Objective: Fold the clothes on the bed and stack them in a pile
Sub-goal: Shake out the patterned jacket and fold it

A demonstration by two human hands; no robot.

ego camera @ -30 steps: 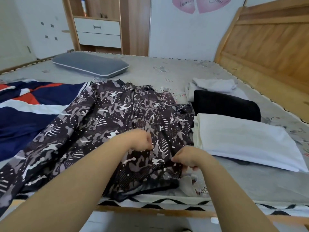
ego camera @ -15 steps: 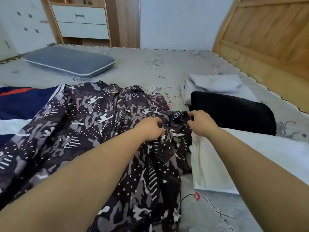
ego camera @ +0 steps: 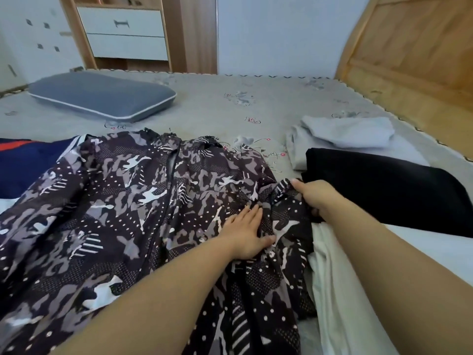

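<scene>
A dark camouflage-patterned zip jacket [ego camera: 122, 208] lies spread across the bed in front of me. My left hand [ego camera: 245, 231] lies flat on it with straight fingers, pressing the fabric near its right side. My right hand [ego camera: 313, 198] grips a bunched fold of the jacket's right edge. Just right of the jacket lie a folded white garment [ego camera: 337, 298], a folded black garment [ego camera: 384, 196] and a folded grey garment [ego camera: 345, 131].
A grey pillow [ego camera: 102, 97] lies at the far left of the bed [ego camera: 230, 103]. A navy, white and orange garment [ego camera: 23, 165] lies to the left, partly under the jacket. A wooden headboard [ego camera: 409, 52] rises on the right; drawers [ego camera: 122, 34] stand behind the bed.
Both hands moved up from the jacket's hem to its right side. My left hand, curled before, now lies flat on the jacket. My right hand has gathered the right edge.
</scene>
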